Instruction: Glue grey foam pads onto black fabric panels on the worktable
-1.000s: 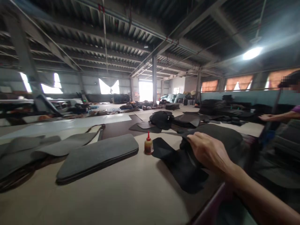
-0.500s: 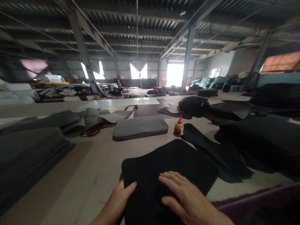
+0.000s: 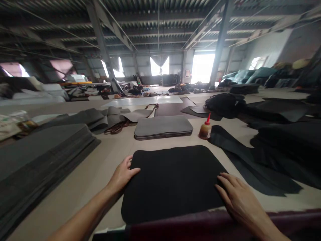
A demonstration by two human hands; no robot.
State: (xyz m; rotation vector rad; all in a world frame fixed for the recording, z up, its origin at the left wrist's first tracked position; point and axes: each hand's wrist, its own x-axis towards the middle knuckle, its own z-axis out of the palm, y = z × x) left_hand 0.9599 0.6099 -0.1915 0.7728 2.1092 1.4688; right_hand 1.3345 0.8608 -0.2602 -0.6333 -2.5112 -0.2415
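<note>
A black sheet with rounded corners lies flat on the pale table, close to its front edge. My left hand grips the sheet's upper left edge, thumb on top and fingers at or beneath the side. On the right edge rests my right hand, its fingers spread and its fingertips on the sheet. Beyond the sheet sits a stack of grey rounded pieces. A bottle with a red nozzle and brown contents stands upright to the right of that stack.
On the left is a tall pile of dark grey sheets, with crumpled grey pieces behind it. Black strips and a dark pile lie on the right. Dark red material runs along the front edge.
The black sheet now lies flatter and squarer to the table edge. My right hand has moved from its middle to its right edge; my left hand is farther up the left edge. The view has shifted.
</note>
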